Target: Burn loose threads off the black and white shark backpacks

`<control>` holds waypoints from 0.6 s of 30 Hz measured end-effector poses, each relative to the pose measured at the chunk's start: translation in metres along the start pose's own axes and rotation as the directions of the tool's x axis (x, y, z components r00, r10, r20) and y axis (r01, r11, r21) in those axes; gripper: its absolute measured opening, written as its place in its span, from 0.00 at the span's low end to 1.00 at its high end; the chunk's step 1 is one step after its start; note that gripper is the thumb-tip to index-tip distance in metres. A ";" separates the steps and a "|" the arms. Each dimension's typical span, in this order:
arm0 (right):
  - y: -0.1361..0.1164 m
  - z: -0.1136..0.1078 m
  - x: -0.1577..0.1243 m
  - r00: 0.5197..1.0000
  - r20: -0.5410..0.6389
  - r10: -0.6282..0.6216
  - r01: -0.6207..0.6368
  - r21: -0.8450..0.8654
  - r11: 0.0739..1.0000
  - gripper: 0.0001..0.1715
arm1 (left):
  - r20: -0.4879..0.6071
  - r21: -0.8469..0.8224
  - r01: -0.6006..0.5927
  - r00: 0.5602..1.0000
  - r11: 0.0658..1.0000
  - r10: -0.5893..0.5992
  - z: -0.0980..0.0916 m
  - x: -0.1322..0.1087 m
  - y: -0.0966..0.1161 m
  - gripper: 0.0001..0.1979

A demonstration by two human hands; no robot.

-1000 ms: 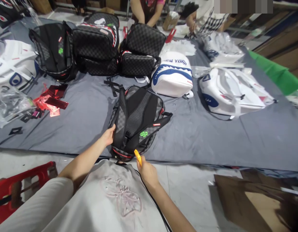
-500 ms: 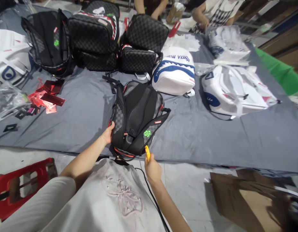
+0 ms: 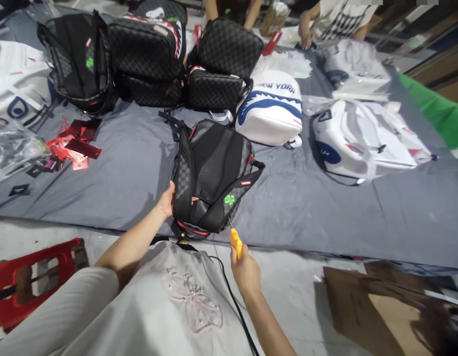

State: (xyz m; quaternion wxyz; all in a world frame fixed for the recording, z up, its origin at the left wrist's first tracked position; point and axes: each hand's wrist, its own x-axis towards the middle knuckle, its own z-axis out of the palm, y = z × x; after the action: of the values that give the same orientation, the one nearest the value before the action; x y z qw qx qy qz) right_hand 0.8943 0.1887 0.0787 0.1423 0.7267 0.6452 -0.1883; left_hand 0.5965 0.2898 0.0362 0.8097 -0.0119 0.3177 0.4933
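Observation:
A black checkered backpack lies on the grey cloth with its back panel and shoulder straps facing up. Green marks and a red-and-white label show on its right strap. My left hand grips the left side of the bag near the lower strap, its fingers partly hidden under the strap. My right hand is closed around a yellow-handled tool with a thin dark tip. That tip points up at the lower end of the right strap; whether it touches the strap I cannot tell.
Several black checkered backpacks and a white "New York" backpack stand at the back. Another white backpack lies right. Red tags and clear plastic lie left. A red stool and cardboard flank me. Two people work across the table.
My right hand has moved right and down, drawing the yellow tool away from the strap's lower end, and its thin tip now shows. My left hand keeps its hold on the backpack.

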 end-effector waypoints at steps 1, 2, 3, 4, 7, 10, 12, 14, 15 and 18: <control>0.004 -0.001 -0.003 1.000 0.010 0.009 -0.009 0.011 1.000 0.15 | 0.004 -0.001 -0.017 1.000 1.000 0.017 0.002 0.003 -0.001 0.44; 0.008 -0.002 -0.007 0.999 0.024 0.022 -0.023 0.023 0.999 0.15 | 0.007 0.000 -0.029 1.000 1.000 0.029 0.003 0.005 -0.003 0.44; 0.013 -0.002 -0.013 0.999 0.039 0.034 -0.036 0.033 0.999 0.16 | 0.011 0.003 -0.039 0.999 0.999 0.039 0.004 0.007 -0.005 0.44; 0.019 -0.001 -0.020 0.998 0.051 0.043 -0.045 0.040 0.998 0.16 | 0.014 0.009 -0.045 0.999 0.999 0.045 0.005 0.009 -0.006 0.44; 0.033 0.004 -0.046 0.996 0.090 0.015 -0.019 0.042 0.999 0.15 | 0.017 0.049 -0.052 0.999 0.997 0.051 0.007 0.010 -0.011 0.44; 0.031 0.007 -0.066 0.984 0.172 -0.038 0.039 -0.004 0.999 0.15 | 0.008 0.121 -0.066 0.998 0.990 0.066 0.010 0.011 -0.015 0.43; 0.018 0.004 -0.067 0.969 0.238 -0.064 0.072 -0.025 0.997 0.15 | -0.006 0.189 -0.069 0.997 0.980 0.072 0.013 0.013 -0.017 0.42; 0.005 -0.001 -0.059 0.956 0.279 -0.095 0.108 -0.030 0.994 0.15 | -0.032 0.276 -0.071 0.996 0.959 0.083 0.019 0.013 -0.018 0.43; -0.001 -0.003 -0.054 0.952 0.284 -0.112 0.126 -0.031 0.991 0.16 | -0.051 0.327 -0.079 0.994 0.942 0.101 0.022 0.010 -0.018 0.44; -0.006 -0.009 -0.044 0.951 0.272 -0.148 0.154 -0.001 0.988 0.15 | -0.136 0.508 -0.180 0.949 0.842 0.284 0.035 -0.016 -0.021 0.41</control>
State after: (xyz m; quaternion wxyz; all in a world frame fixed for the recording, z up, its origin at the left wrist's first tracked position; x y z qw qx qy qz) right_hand 0.8848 0.1545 0.1076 0.2225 0.6409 0.6754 -0.2890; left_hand 0.6261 0.2777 0.0664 0.6827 0.1813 0.5132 0.4875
